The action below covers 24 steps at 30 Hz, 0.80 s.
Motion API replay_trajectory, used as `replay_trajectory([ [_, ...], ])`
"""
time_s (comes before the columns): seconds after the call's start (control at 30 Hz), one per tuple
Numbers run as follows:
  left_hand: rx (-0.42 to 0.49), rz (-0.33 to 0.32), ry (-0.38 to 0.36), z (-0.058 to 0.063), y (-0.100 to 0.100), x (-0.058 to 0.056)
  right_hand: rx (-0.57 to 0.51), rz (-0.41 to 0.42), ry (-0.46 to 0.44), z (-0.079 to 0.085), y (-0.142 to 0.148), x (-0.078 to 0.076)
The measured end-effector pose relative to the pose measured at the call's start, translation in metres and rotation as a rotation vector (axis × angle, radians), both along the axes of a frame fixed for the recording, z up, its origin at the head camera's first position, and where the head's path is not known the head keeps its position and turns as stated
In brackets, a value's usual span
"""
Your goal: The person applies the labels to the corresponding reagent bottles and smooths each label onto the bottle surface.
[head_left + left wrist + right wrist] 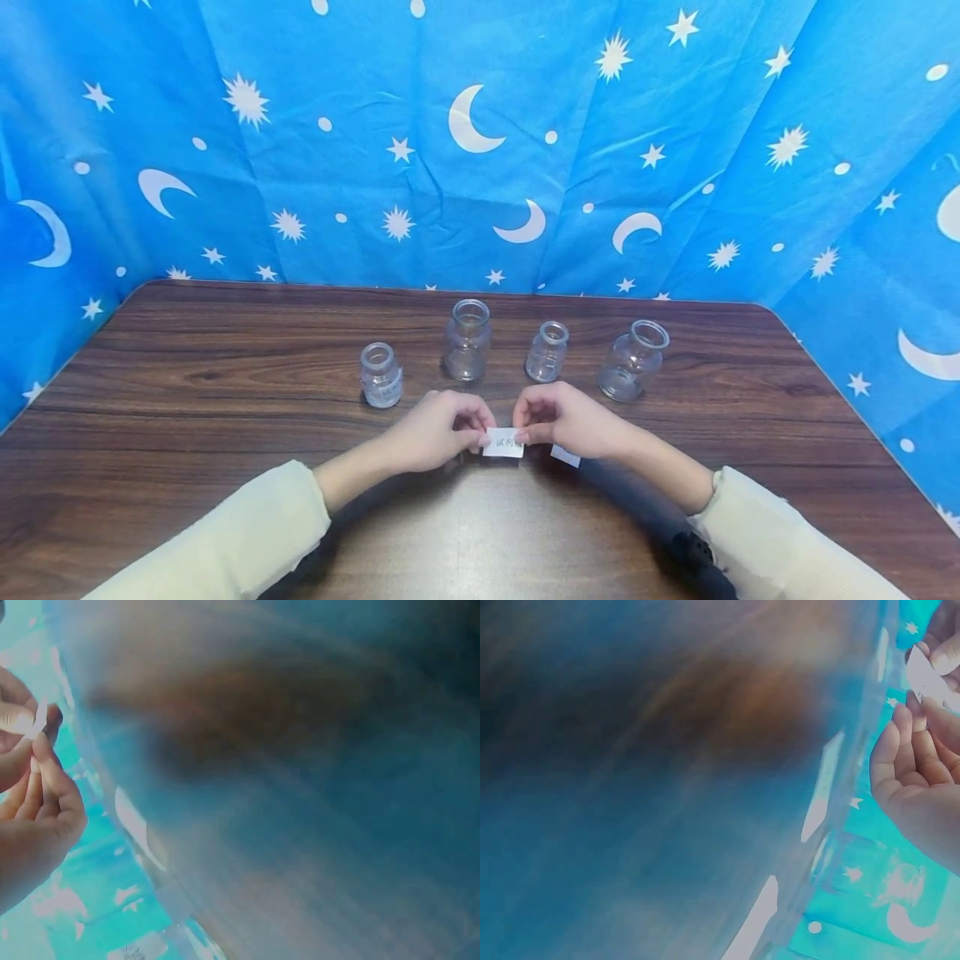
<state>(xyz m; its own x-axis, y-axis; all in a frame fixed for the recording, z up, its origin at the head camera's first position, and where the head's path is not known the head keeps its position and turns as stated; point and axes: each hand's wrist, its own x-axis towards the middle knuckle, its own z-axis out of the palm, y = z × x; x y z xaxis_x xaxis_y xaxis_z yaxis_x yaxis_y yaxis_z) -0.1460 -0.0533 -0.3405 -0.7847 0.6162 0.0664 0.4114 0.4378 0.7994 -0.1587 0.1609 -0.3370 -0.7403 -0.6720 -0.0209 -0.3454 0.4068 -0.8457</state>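
Note:
A small white paper label (502,442) with dark handwriting is stretched between both hands, over the table. My left hand (437,429) pinches its left edge between thumb and fingers. On the right edge, my right hand (566,417) pinches it the same way, covering the end of the writing. In the right wrist view the label (924,676) appears as a white piece between the fingertips. A second white label (566,456) lies on the table just below the right hand, partly hidden by it.
Beyond the hands stand a small glass jar with a written label (382,379), a tall glass jar (467,346), another small jar (546,354) and a wide jar (630,367), all lidless. The wooden table (187,400) backs onto a blue starry curtain (360,100).

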Motion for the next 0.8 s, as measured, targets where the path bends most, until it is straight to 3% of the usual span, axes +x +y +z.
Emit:
replay_trajectory([
  [0.33,0.066,-0.062,-0.125,0.011,-0.008,-0.005,-0.032,-0.031,-0.019,0.014,0.003,0.002],
  [0.43,0.065,-0.055,-0.121,0.01,-0.007,-0.005,-0.042,-0.039,-0.01,0.015,0.004,0.003],
  [0.7,-0.007,0.111,-0.064,0.008,-0.011,-0.011,-0.063,-0.106,0.081,0.018,0.01,0.003],
  [0.8,-0.002,0.137,-0.065,0.007,-0.011,-0.013,-0.07,-0.095,0.09,0.021,0.009,0.004],
])
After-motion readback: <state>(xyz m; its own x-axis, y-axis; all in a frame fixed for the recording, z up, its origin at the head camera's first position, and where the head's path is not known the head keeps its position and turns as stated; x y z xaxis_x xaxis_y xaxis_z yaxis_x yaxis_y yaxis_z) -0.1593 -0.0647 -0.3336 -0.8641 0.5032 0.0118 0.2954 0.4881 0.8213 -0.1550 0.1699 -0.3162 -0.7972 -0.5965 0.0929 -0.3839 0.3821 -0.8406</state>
